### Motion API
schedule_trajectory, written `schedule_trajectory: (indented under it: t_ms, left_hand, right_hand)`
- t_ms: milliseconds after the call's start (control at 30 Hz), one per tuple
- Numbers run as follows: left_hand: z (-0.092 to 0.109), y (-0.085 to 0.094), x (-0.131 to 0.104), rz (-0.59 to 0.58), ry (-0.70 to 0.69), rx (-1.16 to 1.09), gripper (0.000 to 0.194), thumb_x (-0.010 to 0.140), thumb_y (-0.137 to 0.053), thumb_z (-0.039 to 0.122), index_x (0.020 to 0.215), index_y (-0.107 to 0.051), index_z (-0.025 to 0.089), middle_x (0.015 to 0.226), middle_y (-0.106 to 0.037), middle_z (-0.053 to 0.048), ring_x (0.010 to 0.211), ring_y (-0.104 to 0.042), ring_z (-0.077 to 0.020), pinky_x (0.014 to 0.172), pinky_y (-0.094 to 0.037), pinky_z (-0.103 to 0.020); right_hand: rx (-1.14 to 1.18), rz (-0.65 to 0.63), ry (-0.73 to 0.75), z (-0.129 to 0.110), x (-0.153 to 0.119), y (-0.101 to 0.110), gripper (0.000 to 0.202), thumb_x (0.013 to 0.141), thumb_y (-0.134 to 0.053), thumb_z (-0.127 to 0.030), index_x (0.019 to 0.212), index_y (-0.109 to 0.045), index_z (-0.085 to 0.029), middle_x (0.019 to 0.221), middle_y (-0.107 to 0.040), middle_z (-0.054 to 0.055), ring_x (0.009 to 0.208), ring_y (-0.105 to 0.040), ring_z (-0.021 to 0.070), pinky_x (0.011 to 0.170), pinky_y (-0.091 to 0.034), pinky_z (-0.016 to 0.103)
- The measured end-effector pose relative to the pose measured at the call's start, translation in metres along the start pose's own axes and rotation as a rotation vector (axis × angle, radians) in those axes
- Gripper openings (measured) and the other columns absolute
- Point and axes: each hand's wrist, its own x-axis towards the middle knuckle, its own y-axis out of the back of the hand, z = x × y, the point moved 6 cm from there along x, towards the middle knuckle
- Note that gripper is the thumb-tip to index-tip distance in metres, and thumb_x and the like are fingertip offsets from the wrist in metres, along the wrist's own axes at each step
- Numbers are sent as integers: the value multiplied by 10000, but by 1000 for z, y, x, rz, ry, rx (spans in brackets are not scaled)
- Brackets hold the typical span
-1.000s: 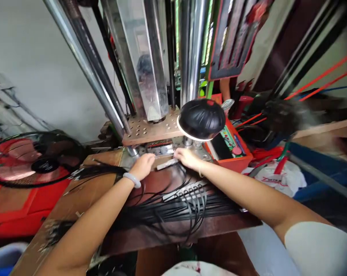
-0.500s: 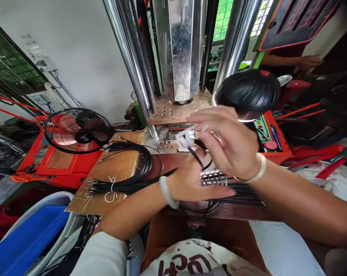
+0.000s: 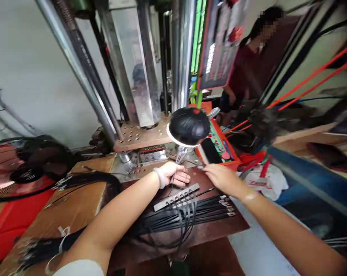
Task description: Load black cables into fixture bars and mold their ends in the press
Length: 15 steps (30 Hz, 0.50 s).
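My left hand (image 3: 175, 174) is palm up above the brown bench top, fingers loosely curled and apart from the thumb. A thin dark cable passes by its palm; no firm grip on it shows. To the right, my right hand (image 3: 221, 178) has its fingertips pinched together at the end of a thin cable (image 3: 192, 163) that runs left toward the lamp. Just below both hands lies a slotted metal bar (image 3: 158, 206), with several black cables looped through it. A bundle of black cables (image 3: 202, 209) with metal ends lies in front of the bar.
A press with a drilled plate (image 3: 144, 140) and steel columns stands behind. The black lamp (image 3: 189, 124) sits close to my hands, beside a red control box (image 3: 233, 163). Cardboard (image 3: 84, 197) with cable bundles and a fan (image 3: 26, 174) are at left. Another person (image 3: 245, 73) is back right.
My view has swung right. The hands have moved apart: the left has turned palm up, and the right has come down to the bench. The pale connector piece between them no longer shows.
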Motion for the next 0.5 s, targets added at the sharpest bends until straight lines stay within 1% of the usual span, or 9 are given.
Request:
schedule_trajectory:
  t_ms: [67,100,133,200,267,333,400,433,500]
  left_hand:
    - [18,-20,-7,-104,-186,-22,188,842,-619,309,883,-610,125,501,-462,54,351,-368,-49,354,-301,-142]
    - [27,-20,-20,-131,-333,-26,222,811,-662,331,912,-606,142,481,-381,91,335,-268,-27,346,-219,-127]
    - [35,-11,-37,-123,-496,-20,258,780,-700,340,927,-604,152,479,-320,111,343,-206,-18,354,-171,-126]
    - [43,34,-81,50,-769,37,269,775,-714,362,903,-599,155,492,-287,111,374,-222,-29,386,-204,-137]
    - [43,105,-136,460,-943,195,253,863,-602,410,846,-580,158,507,-279,100,400,-280,-63,411,-288,-161]
    - [39,171,-191,867,-936,455,302,912,-493,420,754,-561,171,517,-275,93,425,-340,-105,426,-371,-203]
    - [35,210,-230,1122,-792,817,347,916,-477,396,618,-494,218,499,-237,88,448,-379,-142,462,-410,-238]
    - [33,218,-239,1178,-711,999,373,917,-483,372,571,-456,233,491,-234,79,472,-409,-160,504,-426,-255]
    - [24,210,-231,1179,-590,1341,395,931,-467,310,548,-437,221,494,-318,34,558,-487,-200,627,-448,-308]
  right_hand:
    - [21,-127,79,-13,45,-22,338,881,-481,-134,1188,-622,-158,1202,-648,126,1111,-610,219,945,-503,379]
    - [26,-173,99,-16,64,-29,396,850,-547,-142,1243,-591,-155,1250,-623,128,1135,-594,220,959,-495,373]
    - [27,-205,108,-17,77,-32,422,830,-577,-138,1251,-586,-157,1251,-619,125,1130,-593,220,959,-493,367]
    - [46,-257,95,-16,87,-31,372,810,-563,-90,1174,-625,-134,1162,-645,130,1071,-611,223,939,-495,368]
    - [106,-315,90,-17,75,-27,301,777,-530,-31,1033,-662,-119,1024,-667,112,976,-629,207,898,-502,342]
    - [220,-403,122,-22,51,-25,276,738,-574,-39,986,-659,-126,961,-658,83,873,-628,179,816,-513,295]
    - [304,-473,138,-27,29,-29,228,767,-632,-153,994,-647,-139,951,-631,76,804,-608,177,743,-507,292]
    - [292,-476,122,-27,22,-34,172,806,-623,-224,956,-643,-142,930,-614,80,785,-597,186,732,-499,309]
    - [203,-433,73,-28,19,-47,195,884,-548,-333,837,-612,-155,863,-575,83,745,-575,203,718,-479,341]
